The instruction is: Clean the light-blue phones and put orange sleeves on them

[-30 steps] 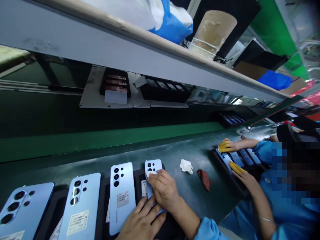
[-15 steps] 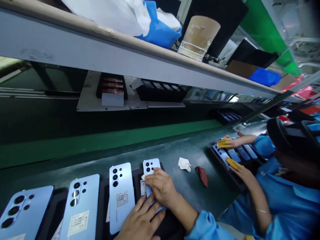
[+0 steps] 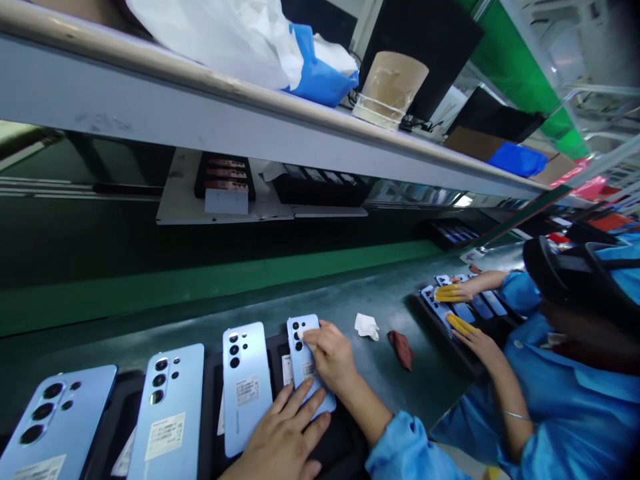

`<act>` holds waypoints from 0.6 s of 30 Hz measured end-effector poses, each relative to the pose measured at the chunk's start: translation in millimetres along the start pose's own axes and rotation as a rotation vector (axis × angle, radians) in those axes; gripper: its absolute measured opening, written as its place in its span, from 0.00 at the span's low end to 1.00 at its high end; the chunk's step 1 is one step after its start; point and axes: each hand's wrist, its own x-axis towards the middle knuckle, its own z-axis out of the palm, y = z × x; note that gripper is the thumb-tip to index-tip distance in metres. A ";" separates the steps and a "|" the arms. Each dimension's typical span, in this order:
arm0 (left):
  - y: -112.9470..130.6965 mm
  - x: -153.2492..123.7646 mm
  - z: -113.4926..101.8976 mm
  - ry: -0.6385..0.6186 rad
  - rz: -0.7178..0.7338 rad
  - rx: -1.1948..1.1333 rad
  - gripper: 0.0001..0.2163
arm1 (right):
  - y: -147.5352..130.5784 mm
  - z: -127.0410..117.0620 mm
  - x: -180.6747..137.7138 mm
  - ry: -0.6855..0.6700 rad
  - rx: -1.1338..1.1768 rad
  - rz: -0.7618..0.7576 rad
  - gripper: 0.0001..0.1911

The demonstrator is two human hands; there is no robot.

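Blue phone [image 3: 301, 363] under both hands [image 3: 286, 432] [image 3: 333, 358], left lower, right by lenses [image 3: 299, 346].

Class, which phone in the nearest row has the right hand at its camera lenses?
The rightmost phone: the right hand is at its lenses, while the other three phones have theirs untouched.

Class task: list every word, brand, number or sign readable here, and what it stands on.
Nothing reads clearly.
First phone from left: sticker, too small.
Second phone: label, too small.
Third phone: label, sideways lettering, both too small.
Fourth phone: label, too small.
Reddish items under the shelf: markings blurred.
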 end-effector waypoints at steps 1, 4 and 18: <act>1.1 -1.5 0.1 0.004 -0.005 0.000 0.34 | 1.9 1.0 10.5 0.003 -0.016 0.031 0.17; 0.4 -4.4 4.4 0.034 -0.001 0.005 0.32 | 4.1 3.7 33.3 0.017 -0.064 0.111 0.16; 17.2 -40.9 -11.8 0.325 -0.065 0.046 0.14 | -42.1 4.6 36.2 0.032 0.122 0.118 0.08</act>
